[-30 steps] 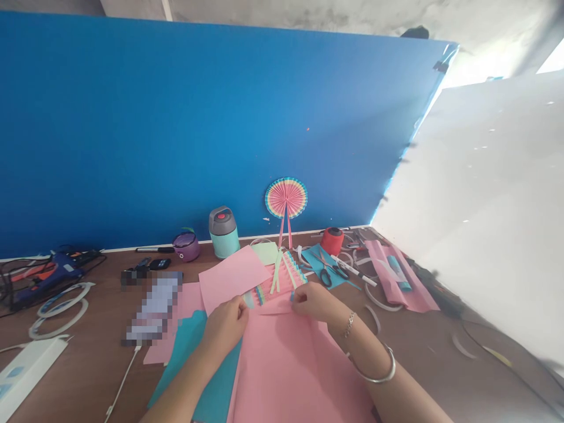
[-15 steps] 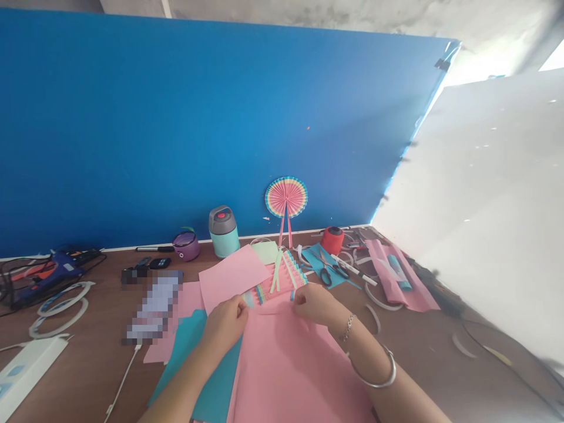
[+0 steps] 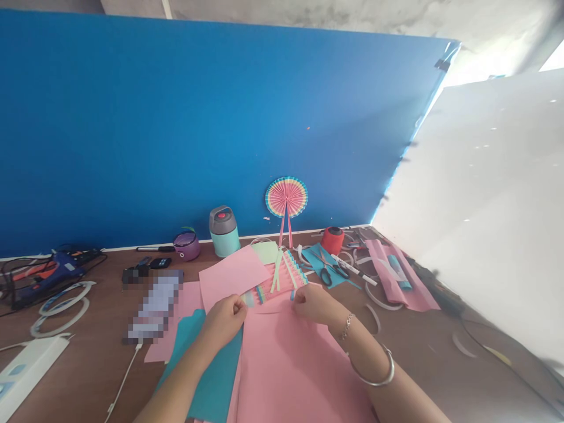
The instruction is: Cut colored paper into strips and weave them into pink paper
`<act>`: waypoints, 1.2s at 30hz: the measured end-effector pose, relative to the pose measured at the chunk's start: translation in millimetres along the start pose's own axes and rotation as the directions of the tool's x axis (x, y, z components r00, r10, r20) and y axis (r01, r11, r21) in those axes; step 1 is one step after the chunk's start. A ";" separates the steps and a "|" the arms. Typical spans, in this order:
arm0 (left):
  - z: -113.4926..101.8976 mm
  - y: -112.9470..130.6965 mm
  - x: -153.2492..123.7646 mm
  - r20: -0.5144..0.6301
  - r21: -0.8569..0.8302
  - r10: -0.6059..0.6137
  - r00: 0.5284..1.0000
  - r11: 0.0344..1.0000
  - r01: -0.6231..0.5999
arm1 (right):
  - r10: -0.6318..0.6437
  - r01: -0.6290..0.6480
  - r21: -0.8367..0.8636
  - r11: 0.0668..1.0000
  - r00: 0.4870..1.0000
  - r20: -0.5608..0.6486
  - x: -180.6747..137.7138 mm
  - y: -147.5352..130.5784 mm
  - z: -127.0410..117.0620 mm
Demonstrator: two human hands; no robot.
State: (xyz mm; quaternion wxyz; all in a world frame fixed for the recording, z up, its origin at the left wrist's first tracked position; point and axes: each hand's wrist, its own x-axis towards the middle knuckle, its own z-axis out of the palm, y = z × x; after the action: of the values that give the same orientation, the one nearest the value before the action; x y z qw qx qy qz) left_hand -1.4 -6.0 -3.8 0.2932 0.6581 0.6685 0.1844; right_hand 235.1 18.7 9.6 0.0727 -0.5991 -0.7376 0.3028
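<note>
A large sheet of pink paper [image 3: 295, 364] lies in front of me. At its far left corner, my left hand [image 3: 225, 320] is closed in a pinch on the edge. My right hand [image 3: 318, 305], with bracelets on the wrist, pinches the far edge on the right; the fingertips are partly hidden. Just beyond the hands sits a pleated pink paper strip [image 3: 275, 288] with blue and yellow edging, and pale green strips [image 3: 277, 271] rest on top. Teal paper [image 3: 215, 376] lies under my left forearm.
A finished round paper fan [image 3: 286, 198] leans on the blue partition [image 3: 176, 117]. Scissors [image 3: 328, 273], a marker [image 3: 356, 271], a red container [image 3: 332, 240] and a teal flask [image 3: 224, 235] stand or lie beyond. At left are a glue gun [image 3: 61, 267] and a power strip [image 3: 30, 370].
My left hand has shifted slightly left, and the far edge of the pink sheet lies straighter between the hands. The right hand has hardly moved.
</note>
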 end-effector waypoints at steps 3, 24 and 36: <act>-0.4 1.8 -0.5 -0.002 -0.039 -0.007 1.000 0.999 0.007 | -0.014 0.014 0.003 1.000 1.000 -0.007 0.7 1.5 0.7; -1.8 18.7 -11.1 0.262 -0.478 -0.249 0.932 0.806 0.349 | -0.012 0.012 0.000 1.000 1.000 -0.019 -2.5 1.2 -2.2; 2.4 18.5 -8.9 0.213 -0.460 -0.259 0.942 0.824 0.330 | 0.005 -0.006 0.012 1.000 1.000 0.020 -0.2 1.7 -0.6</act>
State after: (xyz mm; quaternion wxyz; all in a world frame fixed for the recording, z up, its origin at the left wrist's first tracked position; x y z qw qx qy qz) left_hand 14.1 -13.9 7.4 0.5215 0.4623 0.6712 0.2528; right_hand 236.9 18.9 9.1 0.0680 -0.5976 -0.7348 0.3135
